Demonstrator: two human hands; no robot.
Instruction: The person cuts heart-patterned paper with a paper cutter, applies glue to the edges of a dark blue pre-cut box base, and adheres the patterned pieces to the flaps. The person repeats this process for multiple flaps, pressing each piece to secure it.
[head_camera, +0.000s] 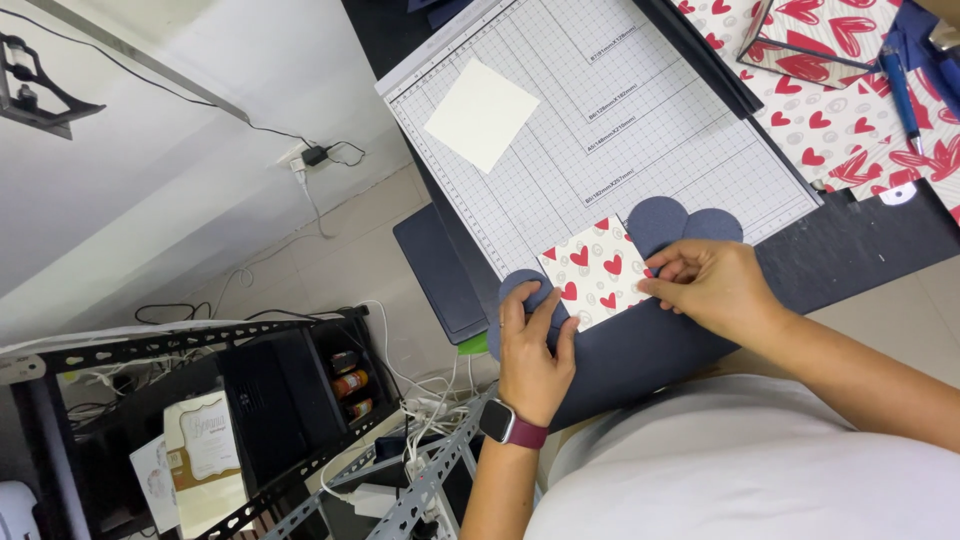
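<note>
Seen from above at the cutting mat's (640, 110) near edge: left hand (533, 352), smartwatch (510, 424) on wrist, fingers flat, pressing down navy scalloped card (655, 222). Centre, white square patterned with red hearts (595, 272) lying on that card. Right hand (712, 288) pinching the square's right edge. Cream paper square (482, 113) resting farther back on the mat.

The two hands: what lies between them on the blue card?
In the head view, a white square printed with red hearts lies between left hand and right hand, on the blue card.
</note>
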